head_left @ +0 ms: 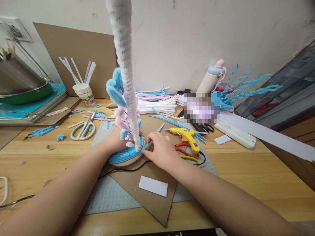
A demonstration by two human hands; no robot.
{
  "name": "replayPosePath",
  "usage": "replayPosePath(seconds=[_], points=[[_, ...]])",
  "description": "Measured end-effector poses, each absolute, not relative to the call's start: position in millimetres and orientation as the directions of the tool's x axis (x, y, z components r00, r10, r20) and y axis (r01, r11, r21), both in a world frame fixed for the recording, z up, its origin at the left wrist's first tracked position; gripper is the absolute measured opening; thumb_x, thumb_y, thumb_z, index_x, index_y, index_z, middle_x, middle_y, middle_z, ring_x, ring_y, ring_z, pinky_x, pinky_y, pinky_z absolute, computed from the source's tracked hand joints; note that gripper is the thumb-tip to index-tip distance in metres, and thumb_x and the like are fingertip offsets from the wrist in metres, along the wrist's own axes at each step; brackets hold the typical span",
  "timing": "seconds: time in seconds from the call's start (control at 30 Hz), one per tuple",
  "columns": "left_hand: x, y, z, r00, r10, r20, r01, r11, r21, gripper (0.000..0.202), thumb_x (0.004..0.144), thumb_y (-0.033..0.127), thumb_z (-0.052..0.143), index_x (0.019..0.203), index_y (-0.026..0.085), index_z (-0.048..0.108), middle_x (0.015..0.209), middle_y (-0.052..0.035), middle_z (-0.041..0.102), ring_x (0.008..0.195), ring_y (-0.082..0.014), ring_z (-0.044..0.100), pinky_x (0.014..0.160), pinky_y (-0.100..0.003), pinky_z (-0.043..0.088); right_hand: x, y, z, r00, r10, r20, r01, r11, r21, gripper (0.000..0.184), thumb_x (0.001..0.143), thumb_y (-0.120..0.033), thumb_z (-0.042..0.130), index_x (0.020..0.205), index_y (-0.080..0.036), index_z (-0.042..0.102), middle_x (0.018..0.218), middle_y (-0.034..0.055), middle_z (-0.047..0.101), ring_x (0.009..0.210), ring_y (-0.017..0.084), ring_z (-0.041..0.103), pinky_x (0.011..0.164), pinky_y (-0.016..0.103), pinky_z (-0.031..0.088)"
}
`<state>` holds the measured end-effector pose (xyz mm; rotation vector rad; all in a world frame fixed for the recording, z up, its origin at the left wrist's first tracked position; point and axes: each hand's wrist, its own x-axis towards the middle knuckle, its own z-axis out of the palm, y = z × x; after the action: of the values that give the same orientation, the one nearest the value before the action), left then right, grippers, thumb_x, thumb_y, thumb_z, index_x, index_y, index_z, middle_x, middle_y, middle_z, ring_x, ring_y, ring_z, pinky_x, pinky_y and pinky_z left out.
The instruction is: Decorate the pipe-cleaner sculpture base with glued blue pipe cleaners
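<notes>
A round cardboard base covered with blue pipe cleaners (123,156) lies in front of me. A tall post wrapped in white pipe cleaner (127,75) rises from it, with blue loops (115,89) and pink-lilac curls (121,118) on its left side. My right hand (161,149) is closed at the right edge of the base, thumb and fingers pinching a blue pipe cleaner (145,147) there. Behind the post, my left hand (118,137) reaches to the far left side of the base; the post and curls hide its fingers.
A yellow glue gun (185,137) lies right of my right hand, beside orange-handled pliers (187,150). Scissors (83,129) lie left. Cardboard (147,183) with a white card (154,186) covers part of the cutting mat (108,200). Paper cups (84,93) and a bottle (210,78) stand behind.
</notes>
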<state>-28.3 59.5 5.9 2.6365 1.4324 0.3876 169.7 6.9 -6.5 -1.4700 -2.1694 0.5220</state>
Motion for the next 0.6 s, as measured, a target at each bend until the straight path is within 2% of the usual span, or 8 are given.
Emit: replayPosePath(seconds=[0.17,0.3,0.47,0.53,0.6], points=[[-27.5,57.7,12.5,0.597,0.79,0.141,0.748,-0.612,0.259,0.015,0.082,0.024,0.046,0.084,0.023,0.062,0.096,-0.0003,0.062,0.1,-0.0189,0.054,0.101,-0.033,0.036,169.2,4.5,-9.9,-0.257,0.956,0.143,0.76,0.291,-0.581,0.028,0.072,-0.026,0.073,0.084,-0.022,0.047,0.098,0.0031,0.056,0.083,0.02,0.051,0.07,0.03,0.034],[-28.0,56.1,14.7,0.594,0.796,0.112,0.745,-0.598,0.295,0.021,0.086,0.025,0.045,0.087,0.021,0.065,0.097,-0.0014,0.063,0.1,-0.0197,0.055,0.105,-0.038,0.033,170.1,5.1,-7.5,-0.323,0.936,0.141,0.77,0.346,-0.535,0.022,0.076,-0.028,0.072,0.078,-0.021,0.052,0.089,0.0004,0.059,0.088,0.021,0.053,0.078,0.034,0.031],[-31.9,59.3,8.4,0.599,0.79,0.13,0.722,-0.604,0.337,0.023,0.086,0.025,0.046,0.094,0.024,0.068,0.105,-0.0007,0.063,0.104,-0.0212,0.054,0.106,-0.04,0.034,177.2,3.7,1.7,-0.434,0.893,0.119,0.753,0.432,-0.495,0.015,0.079,-0.03,0.073,0.084,-0.021,0.062,0.095,0.0018,0.066,0.098,0.022,0.056,0.082,0.037,0.029],[-34.8,61.5,4.9,0.601,0.792,0.108,0.714,-0.593,0.372,0.023,0.084,0.025,0.048,0.096,0.025,0.068,0.106,-0.0009,0.064,0.104,-0.0211,0.054,0.105,-0.039,0.036,186.8,3.4,12.9,-0.451,0.888,0.091,0.757,0.435,-0.488,0.013,0.08,-0.027,0.07,0.09,-0.022,0.063,0.097,0.0015,0.068,0.095,0.021,0.059,0.08,0.035,0.032],[-37.6,63.6,1.2,0.602,0.793,0.09,0.707,-0.582,0.402,0.025,0.083,0.026,0.049,0.099,0.025,0.068,0.109,-0.0016,0.063,0.105,-0.0215,0.054,0.105,-0.039,0.036,202.3,4.9,27.9,-0.386,0.922,0.029,0.812,0.354,-0.465,0.007,0.085,-0.028,0.062,0.09,-0.022,0.064,0.092,0.0015,0.07,0.085,0.019,0.062,0.072,0.032,0.035]])
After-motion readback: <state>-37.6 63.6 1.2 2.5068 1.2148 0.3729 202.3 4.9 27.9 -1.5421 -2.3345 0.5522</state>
